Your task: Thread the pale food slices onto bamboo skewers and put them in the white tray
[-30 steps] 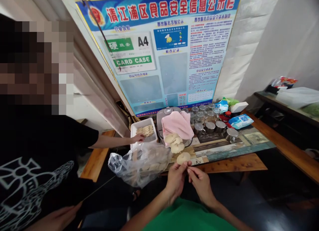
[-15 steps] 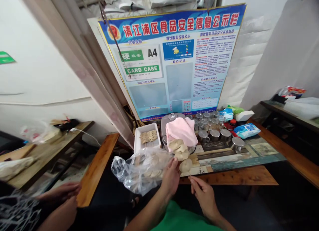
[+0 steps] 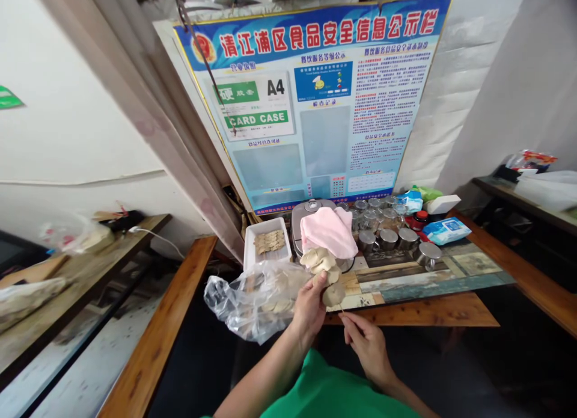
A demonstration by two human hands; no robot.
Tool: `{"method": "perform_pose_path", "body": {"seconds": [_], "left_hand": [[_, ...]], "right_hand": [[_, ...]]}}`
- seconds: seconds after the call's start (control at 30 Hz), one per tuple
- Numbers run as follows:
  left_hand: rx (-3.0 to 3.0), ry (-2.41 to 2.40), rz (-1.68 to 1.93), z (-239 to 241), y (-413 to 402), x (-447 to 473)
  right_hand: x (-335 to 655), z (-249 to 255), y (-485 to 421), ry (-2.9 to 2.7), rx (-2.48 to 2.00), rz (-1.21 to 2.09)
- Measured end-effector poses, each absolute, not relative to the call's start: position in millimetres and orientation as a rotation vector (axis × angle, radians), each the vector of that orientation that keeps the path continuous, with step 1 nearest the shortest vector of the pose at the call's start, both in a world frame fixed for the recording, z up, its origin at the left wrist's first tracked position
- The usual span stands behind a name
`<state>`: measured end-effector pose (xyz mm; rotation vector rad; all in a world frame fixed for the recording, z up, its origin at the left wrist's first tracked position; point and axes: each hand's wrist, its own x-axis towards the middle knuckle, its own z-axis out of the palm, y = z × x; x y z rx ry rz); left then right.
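Observation:
My right hand (image 3: 365, 344) pinches the lower end of a thin bamboo skewer (image 3: 341, 308) that points up and away. Several pale round slices (image 3: 325, 270) are threaded along it. My left hand (image 3: 310, 302) closes its fingers on the lowest slice (image 3: 334, 294), just above my right hand. A clear plastic bag (image 3: 256, 299) holding more pale slices lies on the table edge, touching my left hand's outer side.
A white tray (image 3: 250, 257) with finished skewers stands behind the bag. A cooker under a pink cloth (image 3: 328, 231), several metal-lidded jars (image 3: 391, 239) and wet-wipe packs (image 3: 444, 230) fill the table's back. Wooden benches (image 3: 169, 313) flank it. A big blue notice board (image 3: 315, 99) leans on the wall.
The person on the left and their hands have gone from view as my head turned. My left hand slid up the skewer onto the lowest slice; my right hand stayed at the stick's end.

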<state>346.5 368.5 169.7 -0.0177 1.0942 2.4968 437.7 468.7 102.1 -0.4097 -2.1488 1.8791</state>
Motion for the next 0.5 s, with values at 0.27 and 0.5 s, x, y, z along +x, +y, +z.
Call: {"method": "perform_pose_path", "body": {"seconds": [0.27, 0.5], "left_hand": [[-0.027, 1.134, 2.521, 172.3, 368.5, 347.4], [-0.115, 1.114, 2.607, 172.5, 363.0, 326.8]], "right_hand": [[438.8, 102.2, 470.6, -2.151, -0.414, 1.892], [438.3, 99.4, 470.2, -2.189, -0.364, 1.894]]}}
